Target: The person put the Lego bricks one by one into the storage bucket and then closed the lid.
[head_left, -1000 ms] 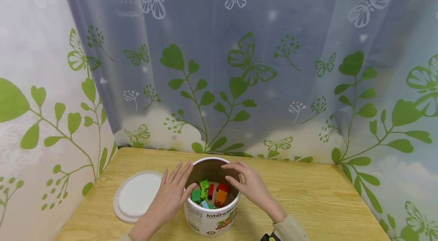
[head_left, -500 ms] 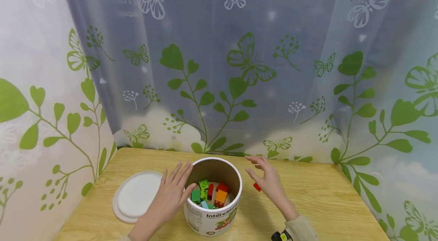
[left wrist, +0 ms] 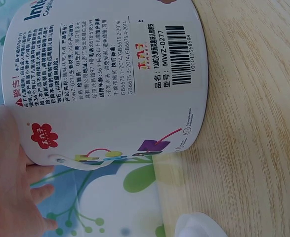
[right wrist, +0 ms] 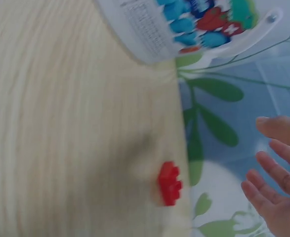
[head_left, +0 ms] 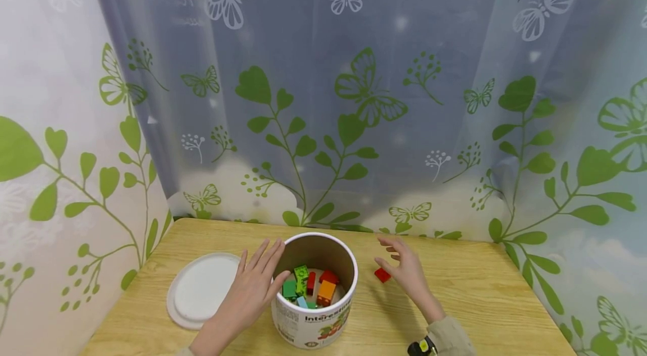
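A white bucket (head_left: 290,325) with printed sides stands on the table. Several toy bricks lie inside it, among them an orange brick (head_left: 326,292), a light green brick (head_left: 301,279) and a dark green brick (head_left: 290,289). My left hand (head_left: 253,283) lies against the bucket's left rim, fingers straight and spread. To the right of the bucket, my right hand (head_left: 408,273) hovers over the table with loosely bent fingers and nothing in them. Below its thumb, apart from the hand, a red brick (head_left: 382,275) sits on the tabletop; its studs show in the right wrist view.
A round white lid (head_left: 204,288) lies on the wooden table (head_left: 465,294) left of the bucket, partly behind the left hand. A curtain (head_left: 323,165) printed with leaves and butterflies hangs along the table's back edge and both sides.
My right hand has moved right, from over the bucket's rim to above the table. The red brick on the table has come into sight. My left hand has stayed in place.
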Demonstrator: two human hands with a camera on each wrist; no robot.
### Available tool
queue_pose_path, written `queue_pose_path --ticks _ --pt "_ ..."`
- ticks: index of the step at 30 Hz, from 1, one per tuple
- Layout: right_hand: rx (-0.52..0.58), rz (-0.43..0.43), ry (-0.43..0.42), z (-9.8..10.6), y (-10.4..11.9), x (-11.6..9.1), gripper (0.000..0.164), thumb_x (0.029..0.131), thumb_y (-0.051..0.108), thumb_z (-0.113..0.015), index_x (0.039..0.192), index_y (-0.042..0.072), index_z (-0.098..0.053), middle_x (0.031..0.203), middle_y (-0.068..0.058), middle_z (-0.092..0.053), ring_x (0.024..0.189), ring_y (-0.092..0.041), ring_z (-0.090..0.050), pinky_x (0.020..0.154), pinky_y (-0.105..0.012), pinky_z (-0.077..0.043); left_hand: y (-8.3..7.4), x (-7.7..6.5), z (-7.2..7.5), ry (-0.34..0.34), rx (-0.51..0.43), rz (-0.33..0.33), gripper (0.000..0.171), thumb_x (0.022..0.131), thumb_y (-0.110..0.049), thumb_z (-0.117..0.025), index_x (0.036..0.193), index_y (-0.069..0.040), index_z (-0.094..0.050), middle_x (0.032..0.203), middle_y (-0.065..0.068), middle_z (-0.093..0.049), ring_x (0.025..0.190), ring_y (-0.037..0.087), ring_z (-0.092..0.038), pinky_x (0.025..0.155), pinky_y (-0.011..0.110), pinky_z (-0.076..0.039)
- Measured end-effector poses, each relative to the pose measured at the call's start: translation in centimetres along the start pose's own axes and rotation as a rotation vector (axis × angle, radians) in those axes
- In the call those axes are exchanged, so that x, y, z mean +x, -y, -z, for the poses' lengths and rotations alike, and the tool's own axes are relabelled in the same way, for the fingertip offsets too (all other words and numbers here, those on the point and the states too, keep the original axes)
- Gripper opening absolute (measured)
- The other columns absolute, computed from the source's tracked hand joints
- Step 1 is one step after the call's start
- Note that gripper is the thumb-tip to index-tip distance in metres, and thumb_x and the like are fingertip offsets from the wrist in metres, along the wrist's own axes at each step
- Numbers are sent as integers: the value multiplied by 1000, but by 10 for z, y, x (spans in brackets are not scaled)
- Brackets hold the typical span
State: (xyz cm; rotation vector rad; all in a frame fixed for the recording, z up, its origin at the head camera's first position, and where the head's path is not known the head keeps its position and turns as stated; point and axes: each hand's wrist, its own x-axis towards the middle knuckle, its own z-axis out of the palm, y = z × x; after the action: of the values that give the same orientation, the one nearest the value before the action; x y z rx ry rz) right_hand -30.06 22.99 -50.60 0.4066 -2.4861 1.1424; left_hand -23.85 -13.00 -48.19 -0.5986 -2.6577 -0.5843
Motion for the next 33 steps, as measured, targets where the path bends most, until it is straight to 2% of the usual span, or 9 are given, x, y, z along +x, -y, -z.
queue_pose_path --ticks 8,17,23,29,33 --pt "-68 -113 102 -11 -19 -6 50 85 3 -81 132 -2 -63 122 -22 -63 109 -42 -63 93 -53 -55 0 0 0 0 0 4 62 106 -43 -49 157 -8 -39 162 7 -37 151 33 -28 119 67 -16" --pt "-196 -176 181 -17 -30 -7 54 79 3 -85 127 -6 -64 113 -20 -64 99 -39 -67 83 -50 -57 0 0 0 10 1 7 62 106 -44 -48 157 -8 -39 162 7 -38 151 34 -29 119 67 -16" --pt "-237 -191 194 -17 -31 -7 50 75 2 -87 120 -7 -67 102 -17 -63 93 -35 -67 80 -48 -57 0 1 1 7 2 7 62 106 -43 -49 156 -8 -40 162 7 -38 151 34 -29 119 67 -17" --pt "-272 -166 201 -17 -34 -5 36 75 0 -86 108 -3 -72 95 -12 -64 85 -27 -65 77 -44 -56 0 0 0 10 1 9 62 106 -41 -51 157 -8 -39 162 7 -37 152 33 -28 119 67 -17" --pt "-257 -169 208 -17 -35 -5 34 76 -2 -84 108 -2 -73 94 -10 -64 85 -25 -65 75 -41 -56 0 0 0 10 7 9 62 106 -42 -50 157 -8 -39 162 7 -37 152 32 -28 119 67 -17"
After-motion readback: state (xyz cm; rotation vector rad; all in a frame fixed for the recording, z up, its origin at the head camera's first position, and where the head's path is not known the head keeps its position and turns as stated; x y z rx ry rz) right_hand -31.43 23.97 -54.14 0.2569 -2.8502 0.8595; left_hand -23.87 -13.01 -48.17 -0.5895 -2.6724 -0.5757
